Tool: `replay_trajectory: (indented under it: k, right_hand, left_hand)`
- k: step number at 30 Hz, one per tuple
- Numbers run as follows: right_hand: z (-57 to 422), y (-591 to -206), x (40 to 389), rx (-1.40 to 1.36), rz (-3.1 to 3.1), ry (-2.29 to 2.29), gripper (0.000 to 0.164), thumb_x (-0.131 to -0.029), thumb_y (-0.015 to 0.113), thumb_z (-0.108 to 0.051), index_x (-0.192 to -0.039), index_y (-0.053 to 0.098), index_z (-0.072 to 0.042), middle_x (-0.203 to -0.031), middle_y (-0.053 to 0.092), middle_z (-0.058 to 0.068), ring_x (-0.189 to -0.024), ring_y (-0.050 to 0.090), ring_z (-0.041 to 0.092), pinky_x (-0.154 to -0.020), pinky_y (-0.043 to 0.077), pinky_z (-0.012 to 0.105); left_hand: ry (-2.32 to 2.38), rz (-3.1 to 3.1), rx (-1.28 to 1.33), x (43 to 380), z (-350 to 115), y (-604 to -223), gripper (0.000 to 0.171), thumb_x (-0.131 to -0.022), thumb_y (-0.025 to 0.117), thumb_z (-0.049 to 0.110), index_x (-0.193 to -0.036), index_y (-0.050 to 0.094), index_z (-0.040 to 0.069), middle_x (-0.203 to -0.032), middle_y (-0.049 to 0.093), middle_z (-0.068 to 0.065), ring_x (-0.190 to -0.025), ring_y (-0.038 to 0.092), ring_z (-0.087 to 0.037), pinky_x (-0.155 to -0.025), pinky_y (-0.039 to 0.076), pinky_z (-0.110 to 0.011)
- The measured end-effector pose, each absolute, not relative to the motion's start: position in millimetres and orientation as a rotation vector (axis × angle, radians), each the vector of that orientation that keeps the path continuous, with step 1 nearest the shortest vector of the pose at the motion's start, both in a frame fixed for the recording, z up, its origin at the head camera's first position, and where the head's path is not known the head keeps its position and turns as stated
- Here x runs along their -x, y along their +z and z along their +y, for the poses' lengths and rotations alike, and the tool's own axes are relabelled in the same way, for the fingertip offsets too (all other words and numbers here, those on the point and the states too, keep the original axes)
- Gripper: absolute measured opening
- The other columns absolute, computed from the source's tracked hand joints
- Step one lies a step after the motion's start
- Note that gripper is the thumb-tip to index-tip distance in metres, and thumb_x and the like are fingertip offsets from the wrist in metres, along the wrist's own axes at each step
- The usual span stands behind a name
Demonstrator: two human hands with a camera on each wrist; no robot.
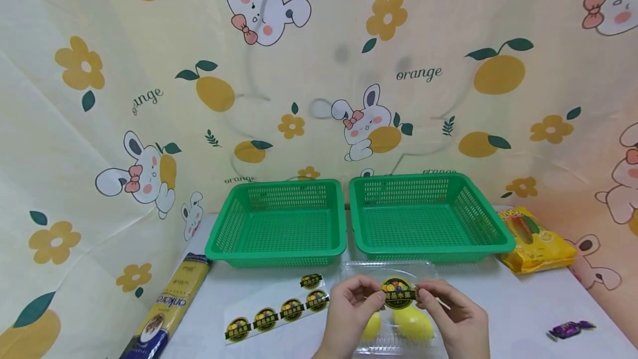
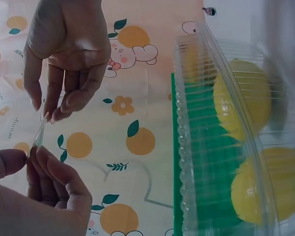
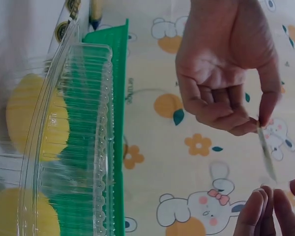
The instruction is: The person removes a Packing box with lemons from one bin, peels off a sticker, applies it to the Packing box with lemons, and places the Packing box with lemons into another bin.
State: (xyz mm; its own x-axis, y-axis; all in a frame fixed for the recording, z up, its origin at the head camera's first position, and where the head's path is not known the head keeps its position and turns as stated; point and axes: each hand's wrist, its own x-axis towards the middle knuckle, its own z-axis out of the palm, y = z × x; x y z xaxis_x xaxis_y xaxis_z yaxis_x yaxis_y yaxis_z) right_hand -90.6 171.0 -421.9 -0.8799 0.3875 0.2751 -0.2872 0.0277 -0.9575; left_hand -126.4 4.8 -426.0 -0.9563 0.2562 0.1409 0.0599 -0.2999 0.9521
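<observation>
A round black-and-gold fruit sticker point(image 1: 397, 293) is stretched between both hands, its printed face toward the head camera. My left hand point(image 1: 351, 312) pinches its left edge between thumb and fingertips. At the opposite edge, the thumb and forefinger of my right hand point(image 1: 456, 314) pinch it too. Seen edge-on in the left wrist view, the sticker point(image 2: 40, 132) looks thin. Beneath the hands lies a clear plastic clamshell box point(image 1: 386, 266), with yellow lemons point(image 1: 412, 324) inside, partly hidden by the hands. The ribbed box wall point(image 3: 73, 128) shows in the right wrist view.
A sheet of matching stickers point(image 1: 279, 317) lies left of the box. Two green baskets point(image 1: 276, 256) point(image 1: 433, 249) stand behind. A long pasta packet point(image 1: 166, 309) lies far left, a yellow food bag point(image 1: 538, 242) at the right, and a purple wrapped candy point(image 1: 570, 329) nearer the front.
</observation>
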Motion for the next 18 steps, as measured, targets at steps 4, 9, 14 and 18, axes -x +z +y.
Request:
replay_trajectory:
  k: [4,9,14,18]
  right_hand:
    - [173.3,-425.4,93.0,0.170,-1.905,1.916,0.012,-0.088,0.070,0.007,-0.099,0.070,0.012,-0.084,0.071,0.003,-0.070,0.067,0.014,-0.063,0.057,0.025]
    - [178.5,-432.4,97.0,0.217,-1.994,1.924,0.014,-0.088,0.072,0.002,-0.100,0.071,0.010,-0.082,0.072,0.000,-0.068,0.067,0.014,-0.059,0.056,0.025]
    - [181.2,-433.7,101.1,0.286,-2.103,1.888,0.019,-0.089,0.074,-0.004,-0.103,0.072,0.009,-0.080,0.072,-0.002,-0.065,0.063,0.013,-0.058,0.055,0.026]
    - [180.9,-431.9,102.1,0.304,-2.173,1.832,0.019,-0.089,0.074,-0.005,-0.104,0.072,0.008,-0.081,0.072,-0.001,-0.068,0.065,0.013,-0.061,0.056,0.027]
  left_hand:
    - [2.388,1.778,-0.374,129.2,4.2,-429.4,0.019,-0.087,0.064,-0.005,-0.100,0.061,-0.018,-0.085,0.064,-0.002,-0.074,0.062,-0.009,-0.072,0.054,-0.021]
    - [2.363,1.776,-0.329,131.6,5.3,-432.8,0.020,-0.086,0.066,-0.004,-0.100,0.062,-0.018,-0.084,0.064,-0.002,-0.073,0.061,-0.009,-0.070,0.054,-0.021]
    - [2.345,1.797,-0.307,133.5,7.3,-435.8,0.019,-0.086,0.067,-0.004,-0.099,0.063,-0.017,-0.084,0.065,-0.001,-0.074,0.061,-0.009,-0.070,0.055,-0.020]
    - [2.327,1.875,-0.297,135.9,9.7,-438.8,0.015,-0.084,0.070,-0.003,-0.096,0.066,-0.012,-0.084,0.065,0.001,-0.076,0.062,-0.010,-0.070,0.055,-0.020]
